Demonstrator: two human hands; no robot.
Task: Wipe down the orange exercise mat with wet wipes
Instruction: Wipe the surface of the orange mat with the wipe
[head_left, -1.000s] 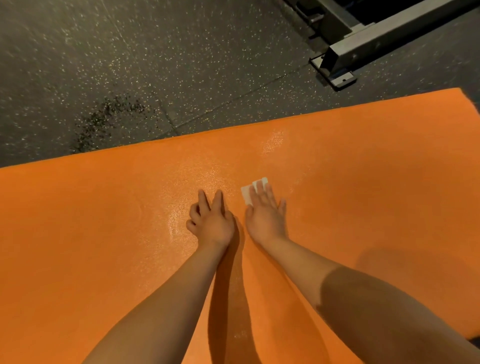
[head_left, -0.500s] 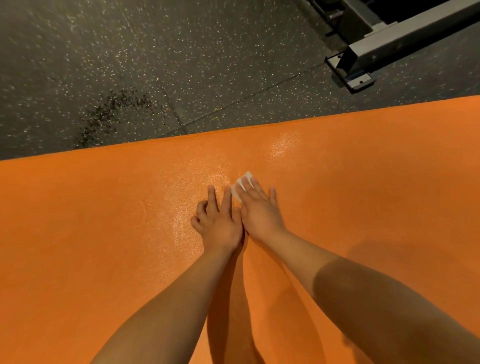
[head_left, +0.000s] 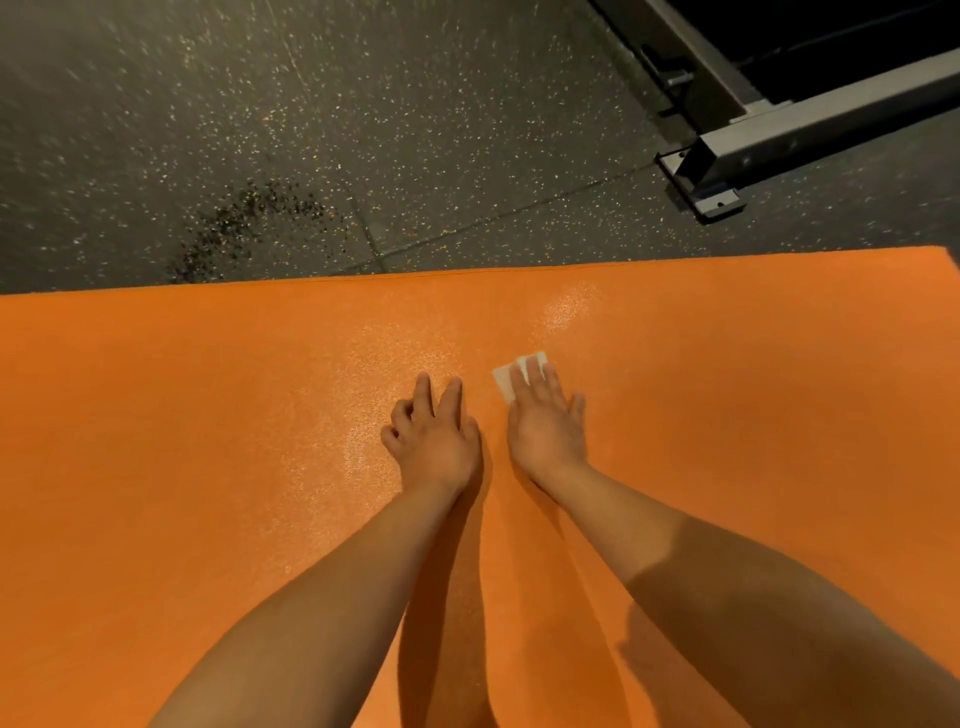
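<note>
since the frame half a second back the two hands are no longer pressed side by side: the right hand sits further right, and a strip of bare orange mat shows between it and the left hand. the view also takes in more of the metal frame at the top right.

the right hand lies palm down on the mat, its fingers straight and close together, pressing the white wet wipe flat against the surface. it does not pinch or curl round the wipe. the sheet pokes out past the fingertips and on the thumb side, and the rest is hidden under the fingers. the left hand rests on the mat just beside the right, holding nothing: two fingers stretch forward and the other two are bent under at the knuckles.

the mat fills the lower part of the view, lying flat on a dark speckled floor, with its far edge running across just beyond the hands. glistening damp patches show on the mat ahead of the wipe and to the left of the left hand. a darker blotch marks the floor beyond the mat's edge. both forearms are bare.
</note>
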